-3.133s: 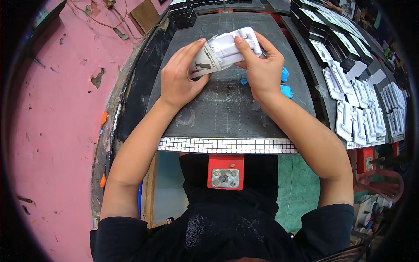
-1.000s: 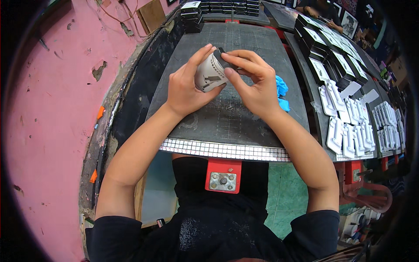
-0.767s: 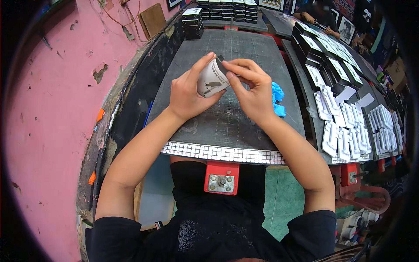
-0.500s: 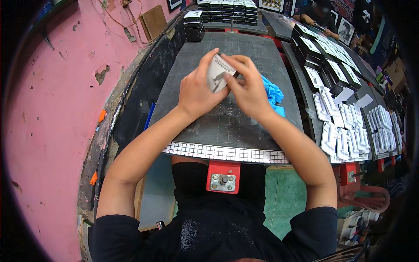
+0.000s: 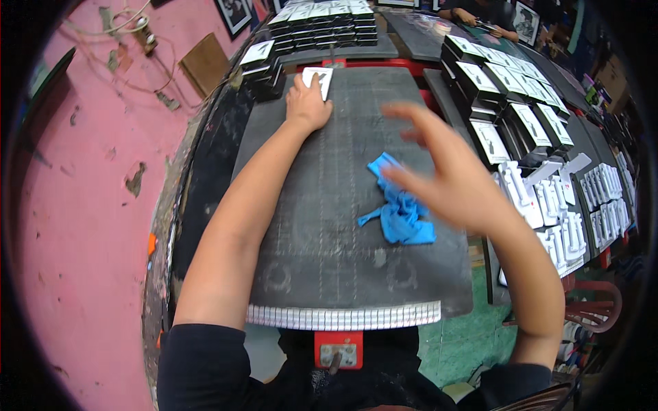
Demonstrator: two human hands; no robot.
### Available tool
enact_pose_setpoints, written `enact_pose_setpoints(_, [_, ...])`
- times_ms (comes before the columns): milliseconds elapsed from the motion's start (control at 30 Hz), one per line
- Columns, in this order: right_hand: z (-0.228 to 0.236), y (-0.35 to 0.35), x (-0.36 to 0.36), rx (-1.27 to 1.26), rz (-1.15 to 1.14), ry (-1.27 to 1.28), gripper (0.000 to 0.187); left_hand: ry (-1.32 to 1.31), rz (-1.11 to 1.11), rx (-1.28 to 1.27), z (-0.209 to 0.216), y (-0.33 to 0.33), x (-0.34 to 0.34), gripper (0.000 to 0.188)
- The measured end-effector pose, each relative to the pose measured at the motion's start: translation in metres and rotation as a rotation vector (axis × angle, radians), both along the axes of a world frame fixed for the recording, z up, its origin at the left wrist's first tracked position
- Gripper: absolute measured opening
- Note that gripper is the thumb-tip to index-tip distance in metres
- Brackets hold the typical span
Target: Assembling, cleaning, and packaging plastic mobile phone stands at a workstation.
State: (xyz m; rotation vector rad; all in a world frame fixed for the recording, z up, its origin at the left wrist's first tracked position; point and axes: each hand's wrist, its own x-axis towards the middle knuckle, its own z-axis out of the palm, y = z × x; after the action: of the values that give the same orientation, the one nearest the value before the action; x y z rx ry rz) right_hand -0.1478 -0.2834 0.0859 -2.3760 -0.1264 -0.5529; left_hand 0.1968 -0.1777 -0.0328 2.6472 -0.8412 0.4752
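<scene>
My left hand (image 5: 308, 106) reaches to the far left part of the dark work board (image 5: 301, 205). It grips a small white-topped box (image 5: 324, 81) with a dark picture on its face, and part of the box is hidden under the fingers. My right hand (image 5: 456, 168) hangs over the board's right side, smeared by motion, with its fingers apart and nothing in them. Below and left of that hand lies a crumpled blue cloth (image 5: 408, 216).
A short stack of black-and-white boxes (image 5: 260, 68) stands beside my left hand, and a larger one (image 5: 322, 24) at the far end. At right are more boxes (image 5: 507, 82) and white moulded trays (image 5: 548, 198). A person (image 5: 480, 17) sits at the far right.
Both hands held the box over the board's middle. My left hand has carried it away to the far left, while my right hand has let go and moved right. The view has shifted.
</scene>
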Motion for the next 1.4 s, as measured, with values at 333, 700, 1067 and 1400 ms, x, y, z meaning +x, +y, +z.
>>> enact_pose_setpoints(333, [-0.003,-0.038,-0.161,0.058,-0.316,0.26,0.06,-0.289,0.167,0.49,-0.001,-0.031,0.082,0.073])
enact_pose_setpoints(700, [-0.028,-0.061,-0.192,0.006,-0.5,0.114,0.064,-0.401,0.234,0.853,0.025,-0.02,0.057,0.071])
enact_pose_setpoints(1067, [-0.045,-0.064,-0.211,0.129,-0.386,0.101,0.065,-0.036,-0.43,1.068,0.079,-0.024,0.1,0.1])
enact_pose_setpoints(1400, [-0.056,-0.075,-0.227,0.047,-0.486,0.087,0.069,-0.043,-0.29,1.204,0.092,-0.024,0.105,0.096])
